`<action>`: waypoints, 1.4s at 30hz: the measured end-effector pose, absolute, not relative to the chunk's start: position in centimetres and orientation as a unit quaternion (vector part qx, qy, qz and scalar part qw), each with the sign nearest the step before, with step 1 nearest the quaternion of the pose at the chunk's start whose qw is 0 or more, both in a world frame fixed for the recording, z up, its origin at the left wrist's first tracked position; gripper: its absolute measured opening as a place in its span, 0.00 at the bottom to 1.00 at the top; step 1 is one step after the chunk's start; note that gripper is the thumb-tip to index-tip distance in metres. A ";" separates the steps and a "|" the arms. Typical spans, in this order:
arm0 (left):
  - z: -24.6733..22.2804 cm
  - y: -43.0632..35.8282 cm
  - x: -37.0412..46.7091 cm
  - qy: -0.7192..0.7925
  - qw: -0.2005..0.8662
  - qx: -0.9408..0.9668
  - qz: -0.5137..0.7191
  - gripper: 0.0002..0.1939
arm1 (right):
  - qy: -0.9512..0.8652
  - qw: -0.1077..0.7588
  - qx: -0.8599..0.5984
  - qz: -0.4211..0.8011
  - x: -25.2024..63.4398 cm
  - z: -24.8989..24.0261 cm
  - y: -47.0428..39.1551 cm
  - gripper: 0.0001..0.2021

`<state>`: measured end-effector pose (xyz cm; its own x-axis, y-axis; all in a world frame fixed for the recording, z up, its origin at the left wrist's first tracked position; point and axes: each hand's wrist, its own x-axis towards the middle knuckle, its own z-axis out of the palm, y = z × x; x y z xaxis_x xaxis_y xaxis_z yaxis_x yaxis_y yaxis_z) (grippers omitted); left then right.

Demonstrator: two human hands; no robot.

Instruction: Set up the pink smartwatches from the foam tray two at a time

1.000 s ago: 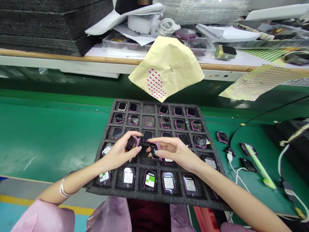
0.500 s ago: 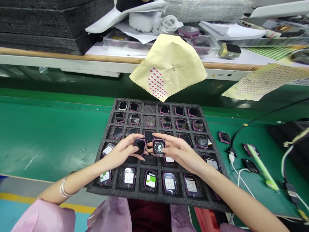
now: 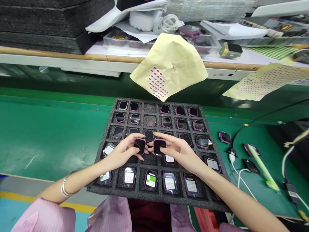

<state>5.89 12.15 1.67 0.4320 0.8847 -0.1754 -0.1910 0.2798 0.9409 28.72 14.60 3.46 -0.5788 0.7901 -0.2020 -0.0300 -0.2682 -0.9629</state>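
My left hand [image 3: 126,149] grips a smartwatch body [image 3: 139,145] with a purple case and a dark screen. Close beside it, my right hand [image 3: 175,148] holds a second purple smartwatch body [image 3: 158,145], its screen dark too. Thumbs rest on the screen sides, fingers behind and along the edges. Both watches are held above a black foam tray [image 3: 185,200] divided into square pockets. Many pockets carry purple watches; those in the far rows have dark screens. Nearer ones, such as this watch [image 3: 151,179], show lit grids, some partly green. My hands and forearms hide some pockets.
Right of the tray lie a loose watch [image 3: 224,137], a light green pen-like tool [image 3: 263,166] and white cables [image 3: 243,180] on the green table [image 3: 48,135]. Yellow sticker sheets [image 3: 180,64] hang from the shelf. Black foam blocks [image 3: 43,29] are stacked at upper left.
The screen of the watch in my right hand has gone from a lit clock face to dark. Both hands stay almost in place.
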 end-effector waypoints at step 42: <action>1.8 11.9 5.3 0.475 0.543 0.618 0.312 0.19 | -0.481 0.236 -0.287 0.794 28.9 3.3 14.8 0.19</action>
